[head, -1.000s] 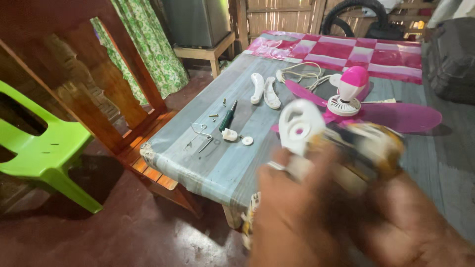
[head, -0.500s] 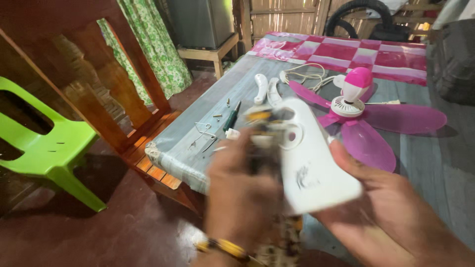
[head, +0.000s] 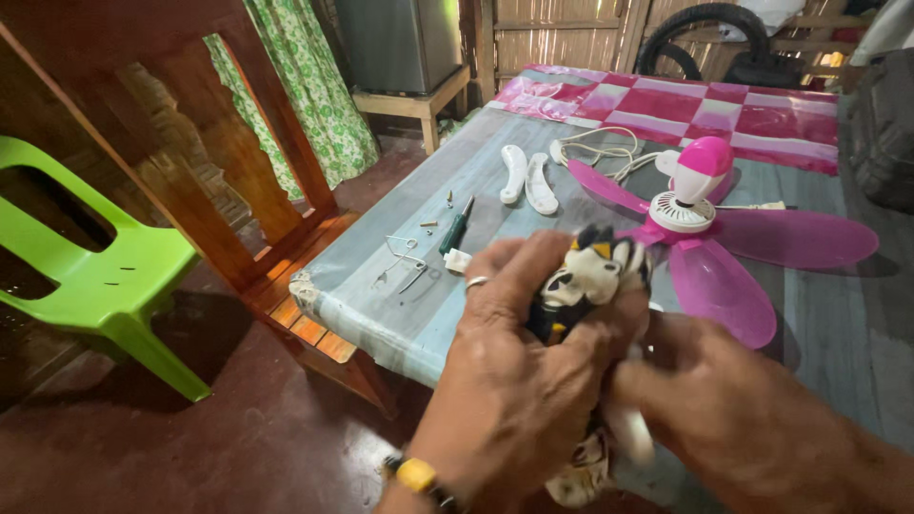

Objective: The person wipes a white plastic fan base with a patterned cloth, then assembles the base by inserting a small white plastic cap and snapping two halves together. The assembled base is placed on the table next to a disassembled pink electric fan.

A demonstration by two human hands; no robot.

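I see my left hand clamped around a patterned cloth, black, white and yellow, bunched up at the near edge of the surface; a ring sits on one finger and a beaded band with a yellow bead circles the wrist. My right hand is closed beside it, thumb pressing toward the cloth, and a white plastic part shows between the two hands, blurred and mostly hidden, so I cannot tell its full shape. More of the cloth hangs below my left hand. Beyond my hands on the grey striped covering lies a pink fan with its blades spread flat and a white hub, a white cord coiled just behind it. Two curved white plastic pieces lie side by side to its left. Nearer the corner rest a green-handled screwdriver, a few small screws, bent wire clips and a small white cap. A pink-and-white chequered cloth covers the far end. On the floor to the left stands a green plastic chair.
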